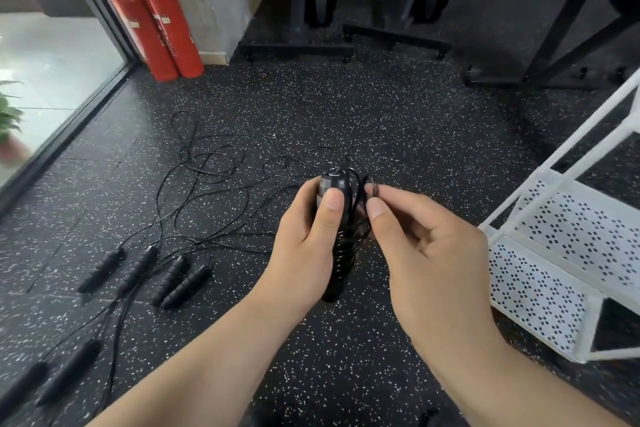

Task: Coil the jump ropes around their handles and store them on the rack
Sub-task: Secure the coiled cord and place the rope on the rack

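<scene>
The person's left hand (pixel 304 236) was gripping the paired black handles (pixel 337 276) of one jump rope. Its fingers were curled round them and the thumb lay pressed flat near the upper end. The bundle was held upright above the middle of the speckled black floor (pixel 381 107), not touching it. Thin black cord (pixel 346 246) was wound in close turns round the middle of the handles. The right hand (pixel 426 243) was just beside the bundle on its right, thumb and forefinger pinching a small loop (pixel 371 188) of that cord near the top end, with the other fingers loosely curled. Toward the left edge of the floor lay four spare handles (pixel 171 279) roughly side by side. Their loose cords (pixel 207 166) trailed in tangled loops toward the middle of the floor. Two blurred handles (pixel 69 369) lay at the near-left corner, with cords running up toward the others. The white rack (pixel 554 243), with perforated shelves, stood at the right edge of the floor, near the right hand. Two red fire extinguishers (pixel 156 24) stood upright side by side at the far-left corner, against the wall. Black equipment stands (pixel 311 10) lined the far edge. A green plant (pixel 8 114) was seen beyond the glass on the left.
</scene>
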The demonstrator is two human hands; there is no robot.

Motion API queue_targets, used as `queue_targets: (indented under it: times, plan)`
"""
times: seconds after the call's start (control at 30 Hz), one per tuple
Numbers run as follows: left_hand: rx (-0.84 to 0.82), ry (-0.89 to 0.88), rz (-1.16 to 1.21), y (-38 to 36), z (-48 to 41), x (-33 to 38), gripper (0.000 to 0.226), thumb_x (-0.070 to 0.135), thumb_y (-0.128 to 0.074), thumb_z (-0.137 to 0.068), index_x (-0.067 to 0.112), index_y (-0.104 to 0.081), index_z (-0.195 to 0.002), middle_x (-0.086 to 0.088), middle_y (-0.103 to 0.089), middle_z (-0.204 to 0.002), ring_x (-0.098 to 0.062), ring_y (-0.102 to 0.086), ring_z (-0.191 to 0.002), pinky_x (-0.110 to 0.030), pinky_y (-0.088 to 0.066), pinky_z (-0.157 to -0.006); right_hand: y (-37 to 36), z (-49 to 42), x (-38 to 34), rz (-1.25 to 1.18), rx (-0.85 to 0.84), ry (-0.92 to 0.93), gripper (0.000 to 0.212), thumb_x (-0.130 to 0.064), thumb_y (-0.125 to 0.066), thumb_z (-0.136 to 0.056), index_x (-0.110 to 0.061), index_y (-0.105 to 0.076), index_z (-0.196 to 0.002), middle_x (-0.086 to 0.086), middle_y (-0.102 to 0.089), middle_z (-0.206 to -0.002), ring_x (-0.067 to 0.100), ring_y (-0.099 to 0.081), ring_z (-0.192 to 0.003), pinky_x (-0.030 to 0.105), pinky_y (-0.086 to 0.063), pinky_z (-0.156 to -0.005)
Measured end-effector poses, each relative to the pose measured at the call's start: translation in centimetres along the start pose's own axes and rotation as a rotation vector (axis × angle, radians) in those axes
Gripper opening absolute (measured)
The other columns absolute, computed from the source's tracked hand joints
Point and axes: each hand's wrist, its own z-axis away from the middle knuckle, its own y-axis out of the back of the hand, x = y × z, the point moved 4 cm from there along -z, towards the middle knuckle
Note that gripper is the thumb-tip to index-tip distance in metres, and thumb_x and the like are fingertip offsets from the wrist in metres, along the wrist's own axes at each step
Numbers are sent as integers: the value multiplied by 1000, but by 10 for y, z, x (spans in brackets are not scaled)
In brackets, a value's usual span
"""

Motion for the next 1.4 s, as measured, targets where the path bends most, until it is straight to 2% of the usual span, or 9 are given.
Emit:
queue_targets:
  times: [0.13, 0.23, 0.4, 0.53, 0.8, 1.0, 1.2, 1.3, 1.4]
  plan:
    - [13, 7, 0, 2, -3, -1, 41, 62, -45, -103, 27, -66, -113, 14, -73, -99, -4, -66, -92, -26, -54, -85, 0, 1, -2, 32, -1, 48, 21, -17, -75, -99, -27, -82, -116, -18, -80, -102, 1, -76, -97, 14, -58, -83]
    - [6, 32, 29, 3, -4, -3, 44, 68, -47, -99, 32, -68, -114, 6, -75, -104, -14, -69, -97, -43, -58, -92, 1, 1, -4, 68, 5, 81, 23, -18, -76, -98, -28, -82, -117, -19, -79, -104, 3, -76, -98, 17, -60, -83]
    - [25, 34, 38, 3, -4, -3, 40, 57, -45, -102, 26, -68, -114, 7, -76, -104, -8, -69, -97, -32, -55, -89, -3, 8, -5, 108, 18, 168, 23, -20, -76, -98, -26, -81, -120, -17, -78, -108, 11, -77, -103, 22, -61, -86]
    - [31, 31, 35, 5, -4, -3, 38, 59, -45, -102, 32, -69, -113, 9, -76, -107, -6, -69, -99, -26, -55, -89, -4, -1, 1, 146, -47, 74, 25, -19, -76, -99, -34, -81, -118, -24, -78, -106, 2, -75, -101, 25, -62, -88]
    - [-64, -11, -3, 6, -5, 1, 45, 61, -44, -101, 23, -66, -113, 16, -72, -100, -1, -65, -94, -20, -52, -86, -3, -8, 4, 251, -72, 65, 21, -22, -81, -95, -36, -84, -110, -22, -76, -94, 3, -74, -91, 19, -58, -78]
    - [-102, -16, -33, 4, -2, -1, 40, 59, -46, -105, 25, -65, -116, 15, -73, -102, -4, -67, -97, -26, -53, -88, 1, -16, 11, -2, -51, -135, 10, -20, -86, -89, -28, -84, -94, -7, -79, -84, 8, -74, -77, 27, -61, -74]
    - [-121, -18, -12, 2, -3, 3, 42, 60, -44, -100, 27, -65, -116, 14, -75, -97, -3, -70, -87, -25, -56, -80, -1, -24, 19, -311, -203, -378, 33, -15, -84, -89, -24, -80, -120, 2, -76, -114, 17, -74, -89, 29, -61, -81]
    - [-132, 10, -28, 1, -3, -3, 36, 63, -47, -103, 36, -66, -115, 7, -75, -101, -12, -70, -92, -42, -60, -85, -4, -27, 20, -425, -279, -446, 30, -13, -79, -91, -19, -81, -120, 8, -71, -109, 16, -69, -90, 25, -58, -77]
    - [-113, -4, -39, 2, -2, -5, 38, 61, -46, -101, 34, -66, -119, 6, -76, -108, -11, -71, -97, -34, -57, -86, -6, -24, 23, -459, -279, -460, 25, -11, -75, -95, -16, -80, -119, 8, -69, -104, 16, -67, -89, 26, -58, -78]
